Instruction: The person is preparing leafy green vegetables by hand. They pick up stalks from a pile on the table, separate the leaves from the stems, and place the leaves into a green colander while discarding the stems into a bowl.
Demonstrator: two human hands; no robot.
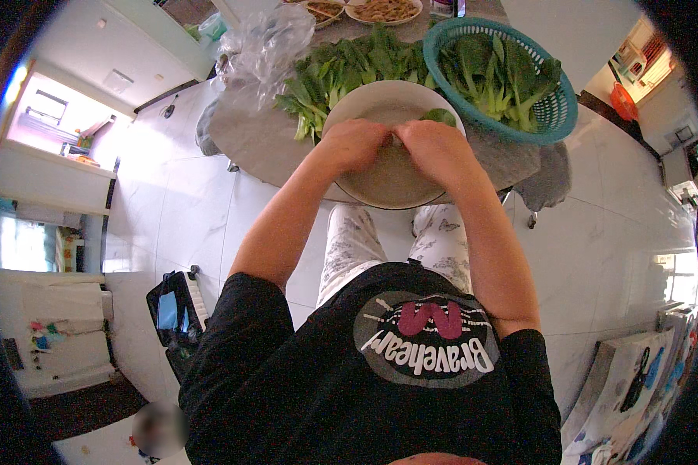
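A large pale round bowl (388,186) stands at the near edge of the table. Over it my left hand (359,145) and my right hand (434,151) meet with their fingers curled in and the tips close together. Whatever they pinch is mostly hidden by the knuckles. A green leaf (440,116) shows in the bowl just beyond my right hand. Behind the bowl lies a pile of leafy green vegetables (357,66). More leafy greens (496,77) sit in a teal plastic basket (562,124) at the right.
The table's grey cloth (260,147) hangs over its edge. A crumpled clear plastic bag (264,50) lies at the left, beside the greens. Plates of food (384,11) are at the far side. On the floor at left stands an open black case (174,310).
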